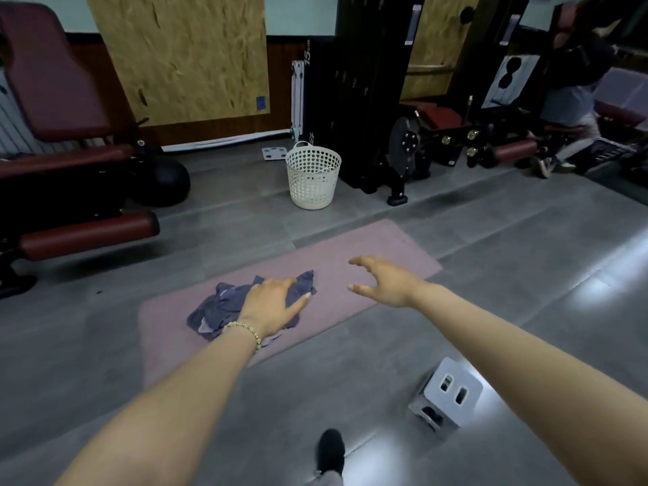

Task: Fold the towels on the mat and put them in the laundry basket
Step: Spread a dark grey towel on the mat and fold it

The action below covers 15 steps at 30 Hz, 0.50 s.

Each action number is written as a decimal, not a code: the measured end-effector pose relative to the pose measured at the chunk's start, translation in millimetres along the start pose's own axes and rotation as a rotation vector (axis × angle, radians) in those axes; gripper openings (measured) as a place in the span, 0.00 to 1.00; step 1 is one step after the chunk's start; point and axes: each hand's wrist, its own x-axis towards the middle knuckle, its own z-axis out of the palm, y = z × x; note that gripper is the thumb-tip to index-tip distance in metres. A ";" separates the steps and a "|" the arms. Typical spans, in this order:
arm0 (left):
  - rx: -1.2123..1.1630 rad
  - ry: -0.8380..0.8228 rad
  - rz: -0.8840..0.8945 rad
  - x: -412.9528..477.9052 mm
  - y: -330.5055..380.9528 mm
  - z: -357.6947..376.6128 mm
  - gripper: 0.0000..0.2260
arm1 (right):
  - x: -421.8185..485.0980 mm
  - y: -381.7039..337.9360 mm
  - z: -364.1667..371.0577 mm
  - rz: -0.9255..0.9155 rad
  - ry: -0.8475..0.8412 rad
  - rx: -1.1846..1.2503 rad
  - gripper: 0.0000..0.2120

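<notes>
Towel (217, 306): grey-blue cloth, crumpled in a single heap; whether the heap is one piece or several cannot be told.
Towel location: on the mat (368, 254), in the half nearer the person, toward the mat's 7 o'clock end.
Handling estimate: soft, light and limp; not expected to hold any shape; not fragile; likely to bunch on the mat surface rather than slide.
Grip points: corners or a hem. One loose corner shows at the heap's 1 o'clock edge; the others are buried in folds. Recommended: take two adjacent corners, lift, and spread the cloth flat before folding.
Left hand (273, 303): rests palm-down on the heap's 3 o'clock side; fingers lie close together over the cloth, thumb splayed toward 3 o'clock; no pinch visible.
Right hand (385, 282): hovers above bare mat at 3 o'clock of the towel, apart from it; fingers spread and loosely curled, holding nothing.
Mat: pink, flat on the grey floor (491, 275), long axis running 7 to 1 o'clock.
Laundry basket (313, 180): white, perforated, upright on the floor at 12 o'clock of the mat, well apart from it; contents not discernible.
Stool (447, 394): small, grey, on the floor at 5 o'clock of the towel, off the mat.
Task status: judged at the start; no fold made yet.
</notes>
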 end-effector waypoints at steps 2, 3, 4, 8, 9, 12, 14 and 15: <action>-0.022 -0.044 -0.013 50.3 1.6 13.6 0.39 | 38.1 23.5 -6.5 0.007 -0.015 -0.009 0.29; -0.026 -0.066 -0.016 74.7 2.5 21.0 0.38 | 57.0 35.8 -11.2 0.013 -0.010 -0.012 0.29; -0.023 -0.090 -0.015 98.4 3.4 27.8 0.35 | 74.6 46.8 -16.9 0.019 -0.006 -0.016 0.28; -0.033 -0.134 0.002 170.7 6.0 44.5 0.24 | 128.2 82.7 -37.4 0.049 -0.045 -0.028 0.28; -0.025 -0.138 0.002 185.2 5.4 45.3 0.25 | 139.5 89.3 -42.3 0.047 -0.056 -0.042 0.29; -0.017 -0.150 -0.014 223.5 -2.0 48.3 0.26 | 175.3 105.7 -53.7 0.045 -0.073 -0.077 0.29; -0.023 -0.135 -0.028 241.6 -8.3 51.7 0.25 | 199.0 110.1 -56.8 0.020 -0.091 -0.091 0.29; -0.026 -0.138 -0.042 248.2 -11.7 52.6 0.24 | 210.5 111.1 -56.6 0.003 -0.103 -0.095 0.29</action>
